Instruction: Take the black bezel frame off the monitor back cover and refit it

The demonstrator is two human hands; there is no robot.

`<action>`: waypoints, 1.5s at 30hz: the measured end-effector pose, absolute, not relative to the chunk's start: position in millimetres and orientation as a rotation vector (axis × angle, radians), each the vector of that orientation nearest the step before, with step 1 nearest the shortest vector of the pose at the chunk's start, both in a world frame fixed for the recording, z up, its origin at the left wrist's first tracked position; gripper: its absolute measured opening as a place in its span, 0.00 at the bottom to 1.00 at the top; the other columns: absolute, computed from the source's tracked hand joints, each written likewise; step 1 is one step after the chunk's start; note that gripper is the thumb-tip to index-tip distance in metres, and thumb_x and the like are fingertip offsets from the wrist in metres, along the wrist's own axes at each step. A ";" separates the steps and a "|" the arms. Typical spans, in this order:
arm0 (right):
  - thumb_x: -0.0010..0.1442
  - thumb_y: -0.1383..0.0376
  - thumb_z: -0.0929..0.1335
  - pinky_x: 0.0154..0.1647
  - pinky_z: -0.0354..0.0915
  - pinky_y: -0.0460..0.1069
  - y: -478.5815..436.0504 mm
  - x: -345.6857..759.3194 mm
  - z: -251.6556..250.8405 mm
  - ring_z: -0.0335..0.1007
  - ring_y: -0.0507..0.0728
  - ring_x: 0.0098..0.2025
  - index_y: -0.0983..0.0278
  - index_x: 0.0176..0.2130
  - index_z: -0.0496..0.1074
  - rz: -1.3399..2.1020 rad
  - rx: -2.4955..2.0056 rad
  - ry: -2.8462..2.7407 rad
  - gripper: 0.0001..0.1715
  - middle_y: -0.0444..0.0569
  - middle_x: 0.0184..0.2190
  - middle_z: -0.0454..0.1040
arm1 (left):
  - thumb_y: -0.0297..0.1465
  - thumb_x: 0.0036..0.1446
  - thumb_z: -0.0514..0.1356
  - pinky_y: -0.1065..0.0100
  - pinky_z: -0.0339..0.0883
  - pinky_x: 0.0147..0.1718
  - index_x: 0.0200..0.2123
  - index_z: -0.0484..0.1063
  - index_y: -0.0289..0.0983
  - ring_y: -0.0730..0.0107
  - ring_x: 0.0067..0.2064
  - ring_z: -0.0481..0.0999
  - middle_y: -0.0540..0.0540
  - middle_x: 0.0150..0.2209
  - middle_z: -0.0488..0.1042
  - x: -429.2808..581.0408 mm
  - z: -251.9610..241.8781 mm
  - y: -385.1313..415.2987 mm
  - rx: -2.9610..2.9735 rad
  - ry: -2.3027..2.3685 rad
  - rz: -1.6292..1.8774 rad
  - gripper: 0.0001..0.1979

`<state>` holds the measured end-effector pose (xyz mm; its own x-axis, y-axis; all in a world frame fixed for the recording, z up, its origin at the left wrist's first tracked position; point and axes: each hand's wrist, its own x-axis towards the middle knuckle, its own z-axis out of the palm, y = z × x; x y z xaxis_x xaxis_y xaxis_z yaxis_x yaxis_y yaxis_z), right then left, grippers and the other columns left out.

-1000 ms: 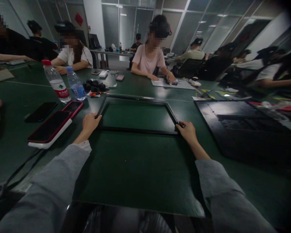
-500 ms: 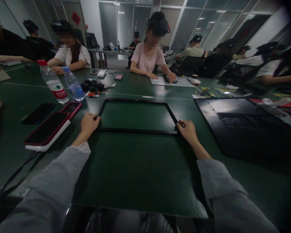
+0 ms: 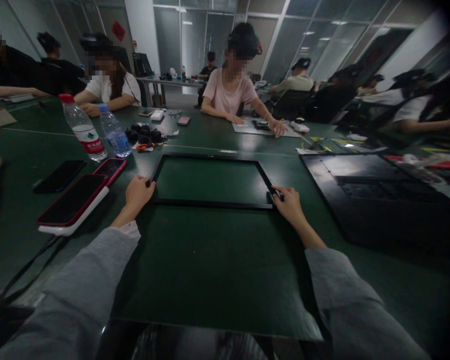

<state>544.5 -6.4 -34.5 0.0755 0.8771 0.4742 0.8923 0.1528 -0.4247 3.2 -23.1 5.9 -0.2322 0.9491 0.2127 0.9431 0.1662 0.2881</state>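
A thin black rectangular frame [image 3: 210, 159] lies flat on the green table [image 3: 210, 260] in front of me. My left hand [image 3: 138, 192] grips its near left corner with fingers curled round the edge. My right hand [image 3: 291, 202] pinches the near right corner. Both arms wear grey sleeves.
Left of the frame lie a red-cased phone on a white block [image 3: 73, 202], another red phone [image 3: 110, 169] and a black phone [image 3: 60, 175]. Two water bottles [image 3: 83, 129] stand behind them. A large black panel [image 3: 378, 195] lies to the right. Several people sit around the table.
The frame's far left edge has come down from a slight lift and it now lies flat. The person opposite has moved a hand to the right.
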 end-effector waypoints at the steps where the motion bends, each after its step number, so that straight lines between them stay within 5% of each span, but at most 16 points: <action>1: 0.58 0.62 0.64 0.56 0.64 0.64 -6.1 544.8 -35.3 0.68 0.66 0.44 0.66 0.50 0.80 -0.032 -1.688 -1.771 0.25 0.57 0.36 0.72 | 0.41 0.66 0.54 0.57 0.70 0.52 0.52 0.80 0.36 0.49 0.54 0.76 0.34 0.52 0.75 3.2 5.9 -23.1 1.938 2.390 0.564 0.21; 14: 0.59 0.62 0.64 0.56 0.64 0.64 -5.7 547.3 -39.1 0.69 0.65 0.44 0.68 0.51 0.80 -0.048 -1.699 -1.793 0.25 0.59 0.40 0.73 | 0.43 0.64 0.57 0.59 0.68 0.53 0.60 0.76 0.36 0.52 0.55 0.76 0.37 0.55 0.78 -7.5 0.4 -8.5 1.755 2.226 0.807 0.27; 21: 0.60 0.66 0.61 0.55 0.66 0.63 -4.3 547.9 -40.9 0.69 0.65 0.44 0.65 0.52 0.80 -0.044 -1.685 -1.767 0.27 0.59 0.41 0.74 | 0.55 0.64 0.53 0.44 0.63 0.61 0.63 0.73 0.39 0.44 0.64 0.69 0.35 0.64 0.71 22.0 24.8 -30.1 2.155 1.863 0.674 0.34; 28: 0.61 0.65 0.61 0.56 0.66 0.63 -5.4 549.0 -40.8 0.70 0.66 0.48 0.66 0.53 0.79 -0.030 -1.714 -1.751 0.26 0.61 0.45 0.75 | 0.60 0.48 0.67 0.29 0.46 0.65 0.66 0.70 0.48 0.32 0.69 0.60 0.37 0.69 0.65 31.9 27.9 -39.9 2.306 1.668 0.337 0.45; 35: 0.61 0.58 0.63 0.55 0.66 0.64 -3.8 552.8 -44.6 0.71 0.66 0.47 0.66 0.54 0.78 -0.038 -1.756 -1.700 0.27 0.61 0.45 0.76 | 0.61 0.53 0.63 0.44 0.66 0.55 0.43 0.82 0.43 0.42 0.58 0.73 0.40 0.56 0.77 22.3 30.0 -33.8 2.196 1.738 0.449 0.29; 41: 0.62 0.58 0.63 0.55 0.65 0.65 -11.2 549.9 -35.1 0.68 0.66 0.47 0.66 0.56 0.76 -0.053 -1.850 -1.606 0.28 0.62 0.48 0.74 | 0.62 0.50 0.64 0.52 0.69 0.47 0.44 0.82 0.42 0.47 0.51 0.78 0.40 0.48 0.82 21.2 36.5 -34.7 2.052 1.820 0.496 0.32; 45: 0.61 0.59 0.63 0.57 0.62 0.70 -21.3 559.8 -13.7 0.64 0.71 0.56 0.65 0.60 0.73 -0.153 -1.950 -1.447 0.31 0.64 0.53 0.71 | 0.61 0.49 0.65 0.56 0.70 0.44 0.43 0.82 0.42 0.51 0.47 0.79 0.40 0.47 0.82 20.6 31.3 -32.6 1.998 1.798 0.606 0.31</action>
<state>559.8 -21.3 -13.7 0.3712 0.7976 0.4755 0.8793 -0.1373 -0.4561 20.6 -32.6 31.3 0.0866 0.9943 0.0615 0.8287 -0.1062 0.5495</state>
